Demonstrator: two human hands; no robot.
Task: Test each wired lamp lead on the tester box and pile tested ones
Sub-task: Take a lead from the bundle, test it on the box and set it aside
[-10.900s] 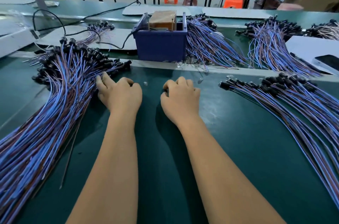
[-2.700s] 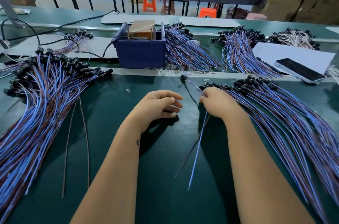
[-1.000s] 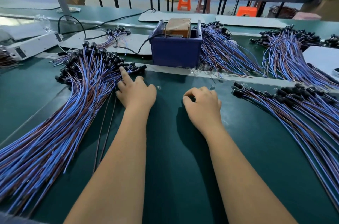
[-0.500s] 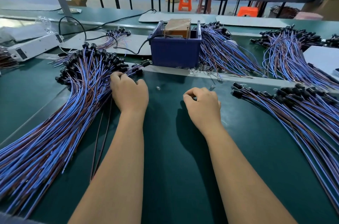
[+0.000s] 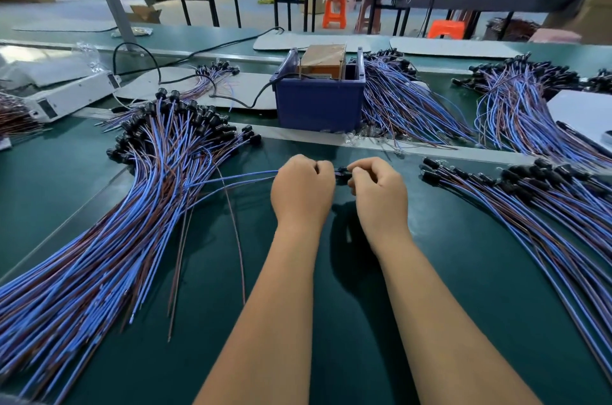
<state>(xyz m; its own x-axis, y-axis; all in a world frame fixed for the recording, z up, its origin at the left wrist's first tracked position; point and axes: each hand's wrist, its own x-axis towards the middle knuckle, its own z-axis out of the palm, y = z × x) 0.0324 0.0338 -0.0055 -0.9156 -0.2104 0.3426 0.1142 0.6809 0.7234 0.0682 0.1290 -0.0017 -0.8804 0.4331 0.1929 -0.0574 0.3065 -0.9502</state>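
Note:
A lamp lead point(image 5: 231, 177) with blue and brown wires and a black socket runs from the big left pile point(image 5: 142, 192) to my hands at the table's middle. My left hand point(image 5: 303, 189) grips its wires just behind the socket. My right hand point(image 5: 377, 192) pinches the black socket end between the two fists. The tester box point(image 5: 319, 99), a blue bin with a brown unit inside, stands behind my hands. A second pile of leads point(image 5: 543, 199) fans out on the right.
More lead bundles point(image 5: 397, 99) lie behind a metal strip point(image 5: 430, 147), beside and right of the box. A white device point(image 5: 66, 96) sits far left, a black cable point(image 5: 251, 99) runs into the box, and white sheet point(image 5: 583, 113) is at right.
My left hand has pulled one lead out of the left pile and moved right to the middle. My right hand has closed on its socket end.

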